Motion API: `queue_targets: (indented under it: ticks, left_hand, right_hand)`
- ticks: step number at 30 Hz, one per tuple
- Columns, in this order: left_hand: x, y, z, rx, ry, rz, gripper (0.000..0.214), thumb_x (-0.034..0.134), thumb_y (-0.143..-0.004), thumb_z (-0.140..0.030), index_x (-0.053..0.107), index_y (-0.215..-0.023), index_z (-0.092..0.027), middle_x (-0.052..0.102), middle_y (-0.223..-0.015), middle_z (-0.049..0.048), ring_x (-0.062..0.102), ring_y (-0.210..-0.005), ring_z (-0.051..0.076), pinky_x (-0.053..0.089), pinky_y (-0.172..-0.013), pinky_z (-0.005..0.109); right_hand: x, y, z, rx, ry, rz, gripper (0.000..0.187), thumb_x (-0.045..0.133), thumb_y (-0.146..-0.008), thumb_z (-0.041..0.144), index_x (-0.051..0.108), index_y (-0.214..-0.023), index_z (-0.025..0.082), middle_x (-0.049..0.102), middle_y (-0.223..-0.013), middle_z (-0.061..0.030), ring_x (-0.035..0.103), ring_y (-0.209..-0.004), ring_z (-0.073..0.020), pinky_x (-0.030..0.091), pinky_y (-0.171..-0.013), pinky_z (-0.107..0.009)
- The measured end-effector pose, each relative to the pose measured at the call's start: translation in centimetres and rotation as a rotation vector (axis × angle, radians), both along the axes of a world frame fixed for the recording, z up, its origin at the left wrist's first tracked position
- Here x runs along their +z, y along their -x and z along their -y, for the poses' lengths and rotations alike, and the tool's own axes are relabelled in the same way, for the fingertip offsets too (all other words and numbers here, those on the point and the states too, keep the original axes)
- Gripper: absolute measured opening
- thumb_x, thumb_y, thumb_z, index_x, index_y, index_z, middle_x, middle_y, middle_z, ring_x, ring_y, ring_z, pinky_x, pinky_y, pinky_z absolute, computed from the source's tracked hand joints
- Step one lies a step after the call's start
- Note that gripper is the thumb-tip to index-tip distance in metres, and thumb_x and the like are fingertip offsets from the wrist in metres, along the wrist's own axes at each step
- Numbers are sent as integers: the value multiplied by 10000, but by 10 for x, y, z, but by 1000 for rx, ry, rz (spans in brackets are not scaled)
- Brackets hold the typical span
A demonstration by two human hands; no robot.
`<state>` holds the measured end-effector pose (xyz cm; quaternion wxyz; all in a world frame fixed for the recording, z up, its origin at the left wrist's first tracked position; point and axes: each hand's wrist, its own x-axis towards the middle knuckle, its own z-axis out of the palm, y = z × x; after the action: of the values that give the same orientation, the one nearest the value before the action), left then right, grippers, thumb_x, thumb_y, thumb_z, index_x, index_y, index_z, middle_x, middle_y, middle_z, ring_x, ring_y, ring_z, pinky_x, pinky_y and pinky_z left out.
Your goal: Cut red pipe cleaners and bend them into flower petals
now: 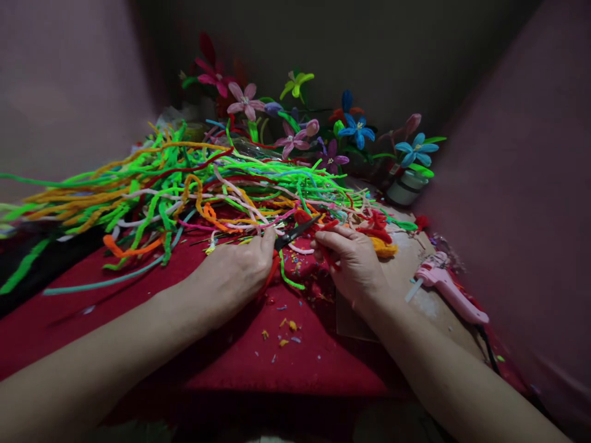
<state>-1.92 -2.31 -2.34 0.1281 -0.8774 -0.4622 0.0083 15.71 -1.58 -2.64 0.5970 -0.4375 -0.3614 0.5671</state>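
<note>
My left hand (244, 264) is closed around the red handles of a pair of scissors (299, 232), whose dark blades point up and to the right. Close by, my right hand (353, 261) pinches a red pipe cleaner (329, 253) between thumb and fingers. The blade tips lie near a fuzzy red piece (303, 216), just left of the right fingertips; whether they touch it is unclear. A heap of green, orange, pink and white pipe cleaners (221, 184) spreads behind both hands. One short green pipe cleaner (289, 277) lies on the cloth between them.
Pipe-cleaner flowers (247, 101) stand along the back, with a jar (406, 186) at the right. A pink glue gun (450, 286) rests on brown cardboard (415, 320). Colourful fuzz scraps (290, 325) are scattered over the red tablecloth (221, 363).
</note>
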Motion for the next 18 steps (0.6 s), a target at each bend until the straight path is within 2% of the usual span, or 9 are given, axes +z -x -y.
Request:
queue_targets:
  ticks: [5,7,10,12,15,18]
  left_hand:
    - [1,3,-8,152,-24,101,531,276,-851,-57,292,-1379,-4,592,-1159,242,665,-861,283,525,-608,341]
    - [3,5,-11,212,-41,116,531,278,-853,-71,291,-1382,-20,597,-1148,235,664,-860,293,513,-604,348]
    - [5,8,-13,270,-20,110,497,310,-866,-163,347,-1345,-36,650,-1028,204,668,-773,313,492,-572,376]
    - [6,11,-14,270,14,84,474,332,-866,-243,408,-1296,-57,668,-965,183,662,-739,334,475,-541,391]
    - [4,14,-15,202,50,42,411,356,-858,-298,501,-1192,-106,665,-968,165,658,-740,332,452,-521,373]
    - [1,15,-16,133,36,52,384,380,-860,-336,530,-1158,-148,656,-980,146,652,-739,304,423,-503,337]
  right_hand:
    - [0,-1,0,7,13,-40,88,685,-545,153,598,-528,157,586,-479,23,483,-438,-67,342,-421,-181]
    - [1,-1,0,3,11,-52,106,681,-545,147,578,-521,158,582,-481,28,474,-435,-63,338,-421,-181]
    - [2,-2,0,-16,-5,-36,103,673,-564,149,574,-540,155,585,-487,27,474,-434,-63,345,-423,-182]
    - [1,-2,0,-33,-54,-6,80,670,-600,168,595,-581,152,600,-502,21,483,-437,-66,364,-432,-184]
    - [-1,-3,0,-29,-138,40,66,665,-661,202,630,-646,147,634,-545,9,504,-449,-66,395,-455,-186]
    - [-1,-2,0,-5,-135,24,65,670,-672,200,638,-657,146,646,-566,3,530,-466,-70,416,-468,-186]
